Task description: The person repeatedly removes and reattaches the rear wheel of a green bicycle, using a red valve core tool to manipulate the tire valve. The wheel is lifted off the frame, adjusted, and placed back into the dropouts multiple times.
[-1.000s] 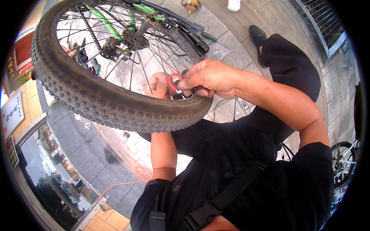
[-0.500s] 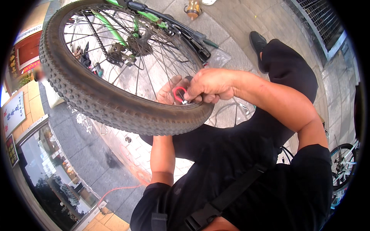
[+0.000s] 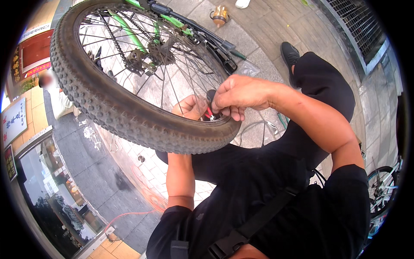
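A bicycle rear wheel point(image 3: 120, 121) with a knobbly tyre, black spokes and a sprocket cluster point(image 3: 152, 58) hangs tilted over my lap, joined to a green frame point(image 3: 131, 34). My left hand point(image 3: 189, 106) reaches from beneath to the inner rim, fingers curled beside a small red-and-silver piece point(image 3: 209, 115) at the spokes. My right hand point(image 3: 228, 97) is pinched at that spot, its other fingers bent; the red piece is mostly hidden between my two hands, so exactly what each grips is unclear.
A plastic bag point(image 3: 249, 68) and brown bottle point(image 3: 219, 16) lie beyond the wheel. A metal grate point(image 3: 353, 30) edges the paving. Another bicycle point(image 3: 384, 190) stands at right. A person point(image 3: 58, 97) is by the shopfront at left, with an orange hose point(image 3: 129, 213) on the ground.
The red loop, plainly visible earlier, is now mostly covered by my fingers. My hands and the wheel appear slightly lower in the picture as the view shifts.
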The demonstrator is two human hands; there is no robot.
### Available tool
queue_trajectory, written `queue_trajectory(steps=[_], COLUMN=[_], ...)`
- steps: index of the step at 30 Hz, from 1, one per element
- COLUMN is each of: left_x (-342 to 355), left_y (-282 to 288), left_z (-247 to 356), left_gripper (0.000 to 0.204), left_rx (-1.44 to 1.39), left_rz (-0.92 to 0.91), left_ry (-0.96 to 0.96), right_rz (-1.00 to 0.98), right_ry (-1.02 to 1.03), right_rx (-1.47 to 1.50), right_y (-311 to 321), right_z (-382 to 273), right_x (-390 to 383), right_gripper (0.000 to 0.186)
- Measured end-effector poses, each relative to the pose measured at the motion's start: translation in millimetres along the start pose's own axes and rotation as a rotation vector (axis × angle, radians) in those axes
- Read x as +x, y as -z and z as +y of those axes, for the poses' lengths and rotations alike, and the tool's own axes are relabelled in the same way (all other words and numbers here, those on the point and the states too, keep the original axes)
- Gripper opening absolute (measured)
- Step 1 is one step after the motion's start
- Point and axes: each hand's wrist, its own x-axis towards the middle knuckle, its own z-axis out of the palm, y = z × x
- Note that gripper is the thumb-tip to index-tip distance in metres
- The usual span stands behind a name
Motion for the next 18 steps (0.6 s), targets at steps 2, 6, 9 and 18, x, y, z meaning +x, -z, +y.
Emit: queue_trajectory(steps=[2, 6, 9, 18], left_x=[-3, -3, -2, -3], left_y=[-8, -14, -10, 0], left_z=[4, 20, 14, -43], left_gripper=[0.022, 0.028, 0.028, 0.051], left_rx=[-0.017, 0.178, 0.22, -0.674], left_rz=[0.034, 0.077, 0.085, -0.259], left_ry=[0.016, 0.078, -0.001, -0.115], right_rz=[0.015, 0.029, 0.01, 0.012], right_ry=[0.036, 0.042, 0.054, 0.072], right_rx=[-0.076, -0.058, -0.04, 0.012], right_y=[-5, -7, -4, -7], right_z=[-8, 2, 9, 10], right_x=[-6, 2, 9, 5], right_gripper=[0.026, 0.029, 0.028, 0.026])
